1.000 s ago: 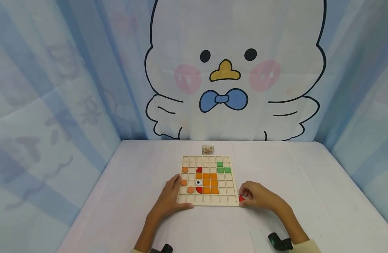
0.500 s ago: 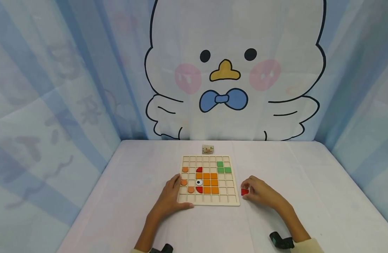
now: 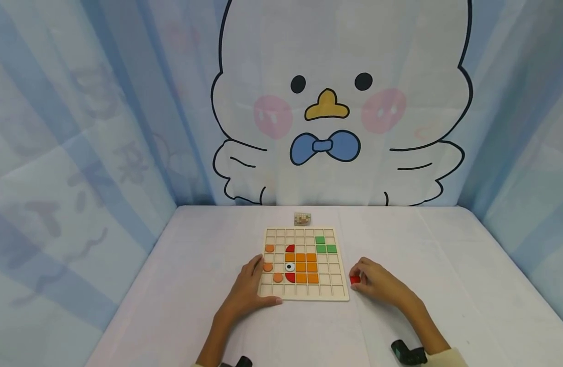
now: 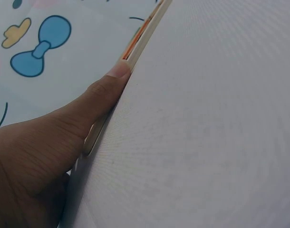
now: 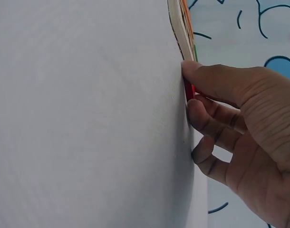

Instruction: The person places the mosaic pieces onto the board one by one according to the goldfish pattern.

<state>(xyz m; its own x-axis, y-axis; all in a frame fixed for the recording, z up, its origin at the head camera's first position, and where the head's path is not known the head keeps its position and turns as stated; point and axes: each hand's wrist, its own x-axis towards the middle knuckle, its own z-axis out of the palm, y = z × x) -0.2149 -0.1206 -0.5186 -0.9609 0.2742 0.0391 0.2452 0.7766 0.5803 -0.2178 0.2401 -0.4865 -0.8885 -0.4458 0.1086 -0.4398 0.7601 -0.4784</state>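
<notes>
Head view: the right hand [image 3: 377, 285] has drawn away from the board's near right corner, where it sat a second ago, and now rests on the tabletop [image 3: 446, 285] just beside the wooden grid board [image 3: 304, 293], at about 3 o'clock from it. Its fingers [image 5: 216, 85] pinch a small red piece [image 3: 354, 280], lifted off the corner and not yet over any cell. The left hand [image 3: 246, 293] has not moved, fingers flat, thumb pressed to the board's near left edge, steadying it. Orange squares [image 3: 306, 267], two red half-discs, an eye tile [image 3: 289, 266], three orange discs and green squares [image 3: 325, 245] already fill cells. A small patterned card [image 3: 302, 218] lies at 12 o'clock; nothing blocks the open cells.
</notes>
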